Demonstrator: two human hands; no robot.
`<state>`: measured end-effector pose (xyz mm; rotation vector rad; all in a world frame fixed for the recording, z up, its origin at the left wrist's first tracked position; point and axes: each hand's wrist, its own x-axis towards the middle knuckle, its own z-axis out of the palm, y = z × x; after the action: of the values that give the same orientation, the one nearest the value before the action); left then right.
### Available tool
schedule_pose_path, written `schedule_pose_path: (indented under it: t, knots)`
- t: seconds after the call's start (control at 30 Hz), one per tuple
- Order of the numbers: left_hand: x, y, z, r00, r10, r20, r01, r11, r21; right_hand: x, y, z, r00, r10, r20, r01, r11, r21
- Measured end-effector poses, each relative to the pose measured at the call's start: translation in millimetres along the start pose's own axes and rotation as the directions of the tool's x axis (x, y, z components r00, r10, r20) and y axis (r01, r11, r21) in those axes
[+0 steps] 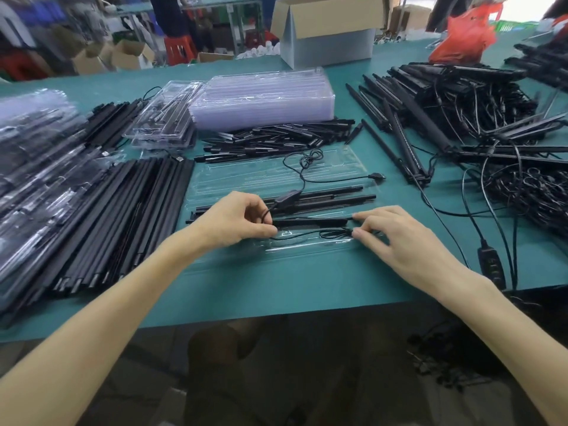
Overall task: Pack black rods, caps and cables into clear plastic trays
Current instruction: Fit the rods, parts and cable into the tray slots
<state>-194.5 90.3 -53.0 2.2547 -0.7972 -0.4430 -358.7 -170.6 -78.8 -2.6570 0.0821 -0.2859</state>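
Tray in play: the open tray lies on the tabletop straight in front of the person.
Done so far: a few long rods already lie in its middle channels, and a short black bar sits in a channel nearer the person.
In hand now: the cable. One thin loop is going down into the nearest slot, just below the short black bar. The rest trails up across the tray, and its plug pokes past the tray's right edge.
Left to do, as I read it: gather that trailing length into the tray and add caps. I see none seated yet.
Left hand: at the bar's left end, with fingers curled and thumb and forefinger pinching the cable.
Right hand: at the bar's right end, with thumb and forefinger nipping the bunched cable and the other fingers loose over the tray's near-right corner.
Behind the tray: a heap of short black pieces, likely the caps, then a stack of empty trays.
Left of the tray: loose rods in a row, with filled trays beyond them.
Right of the tray: a big tangle of rods and cables. There is plenty waiting.
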Motion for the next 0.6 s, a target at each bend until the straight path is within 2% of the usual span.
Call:
schedule_pose_path:
  t: [0.1,0.27,0.33,0.4,0.43,0.5,0.57,0.6]
  knots:
    - [-5,2,3,0.999,-0.044,-0.003,0.044,0.995,0.088,-1,0,0,1.000,0.002,-0.004,-0.002,1.000,0.005]
    - [-12,5,11,0.994,-0.068,-0.083,0.088,0.961,0.261,-1,-1,0,1.000,-0.010,-0.003,0.010,1.000,-0.016]
    - [-16,9,14,0.990,-0.026,-0.136,0.073,0.933,0.352,-2,-1,0,1.000,-0.009,-0.007,0.009,1.000,-0.019]
    - [-18,14,17,0.974,0.106,-0.203,0.006,0.875,0.484,-2,-1,1,1.000,-0.006,-0.012,0.006,1.000,-0.014]
    - [-19,16,17,0.960,0.212,-0.185,-0.074,0.825,0.561,-2,-2,1,1.000,-0.006,-0.014,0.005,1.000,-0.015]
    - [-16,21,21,0.920,0.391,-0.029,-0.280,0.706,0.651,-2,-2,1,1.000,-0.007,-0.017,0.006,1.000,-0.019]
    - [-14,25,27,0.894,0.427,0.133,-0.409,0.660,0.631,-2,-2,2,1.000,-0.010,-0.019,0.009,1.000,-0.024]
    - [-13,26,30,0.896,0.406,0.180,-0.426,0.675,0.603,-2,-1,2,1.000,-0.012,-0.019,0.011,1.000,-0.026]
